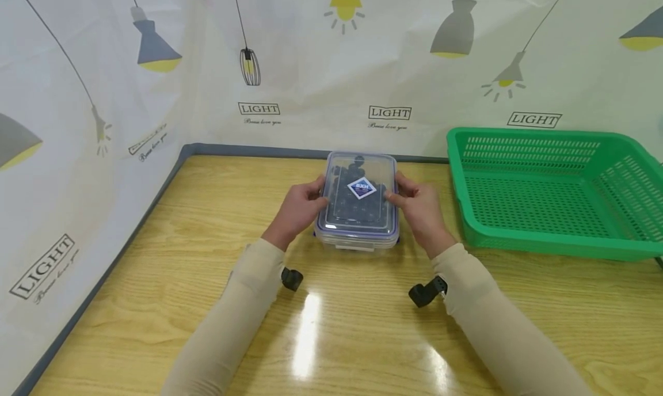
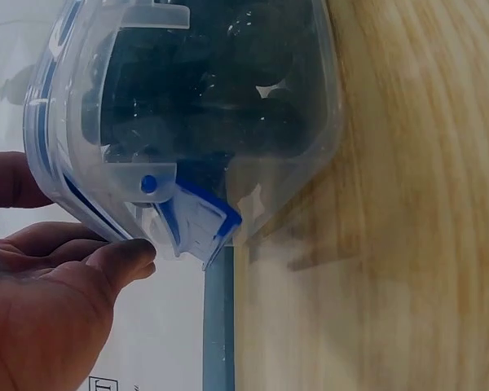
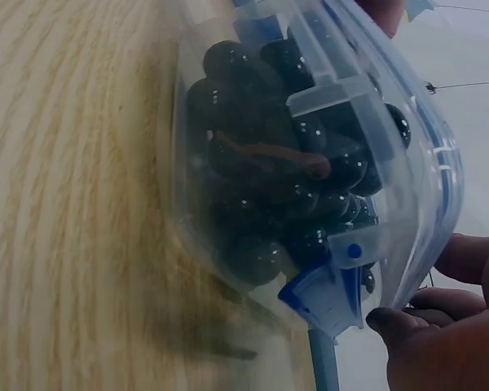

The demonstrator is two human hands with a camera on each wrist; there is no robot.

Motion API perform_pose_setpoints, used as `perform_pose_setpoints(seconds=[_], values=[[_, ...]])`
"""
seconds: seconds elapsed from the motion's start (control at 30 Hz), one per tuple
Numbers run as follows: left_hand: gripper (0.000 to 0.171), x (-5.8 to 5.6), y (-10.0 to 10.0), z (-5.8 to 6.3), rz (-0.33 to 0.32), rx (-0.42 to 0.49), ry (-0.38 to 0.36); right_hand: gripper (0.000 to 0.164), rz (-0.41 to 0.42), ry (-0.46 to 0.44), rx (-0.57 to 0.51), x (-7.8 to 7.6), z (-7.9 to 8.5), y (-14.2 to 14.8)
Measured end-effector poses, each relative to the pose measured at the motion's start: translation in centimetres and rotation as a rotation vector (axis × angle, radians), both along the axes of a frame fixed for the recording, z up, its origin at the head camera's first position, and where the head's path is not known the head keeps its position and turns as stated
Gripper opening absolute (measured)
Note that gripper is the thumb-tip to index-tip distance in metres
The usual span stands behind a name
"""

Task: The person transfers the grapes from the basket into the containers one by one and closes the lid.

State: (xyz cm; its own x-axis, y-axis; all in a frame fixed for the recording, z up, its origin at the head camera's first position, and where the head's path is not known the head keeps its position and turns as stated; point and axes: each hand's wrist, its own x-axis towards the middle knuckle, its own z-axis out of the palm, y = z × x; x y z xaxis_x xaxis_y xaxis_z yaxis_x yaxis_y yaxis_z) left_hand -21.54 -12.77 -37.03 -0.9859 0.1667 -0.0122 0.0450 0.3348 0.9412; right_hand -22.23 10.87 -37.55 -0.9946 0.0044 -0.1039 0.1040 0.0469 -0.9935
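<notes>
A clear plastic food container with a blue-sealed lid stands on the table between the two hands. Dark, glossy round pieces fill much of it. My left hand grips the lid's left rim, thumb on top and fingers along the side. On the opposite rim, my right hand has a matching hold. Side latches hang swung outward: one latch shows in the left wrist view, another latch in the right wrist view. A blue and white diamond label is on the lid.
To the right stands a green perforated plastic basket. The wood-grain table meets a wall covering printed with lamps at the back and left, with a dark border along its bottom.
</notes>
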Motion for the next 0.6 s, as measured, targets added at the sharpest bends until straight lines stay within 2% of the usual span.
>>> perform_pose_setpoints(seconds=[0.3,0.6], values=[[0.052,-0.24,-0.17,0.45,-0.004,-0.052,-0.043,0.056,0.023,-0.002,0.042,0.22,-0.09,0.1],[0.05,-0.26,-0.33,-0.02,0.015,-0.071,-0.081,0.055,0.028,-0.004,0.1,0.23,-0.55,0.03]])
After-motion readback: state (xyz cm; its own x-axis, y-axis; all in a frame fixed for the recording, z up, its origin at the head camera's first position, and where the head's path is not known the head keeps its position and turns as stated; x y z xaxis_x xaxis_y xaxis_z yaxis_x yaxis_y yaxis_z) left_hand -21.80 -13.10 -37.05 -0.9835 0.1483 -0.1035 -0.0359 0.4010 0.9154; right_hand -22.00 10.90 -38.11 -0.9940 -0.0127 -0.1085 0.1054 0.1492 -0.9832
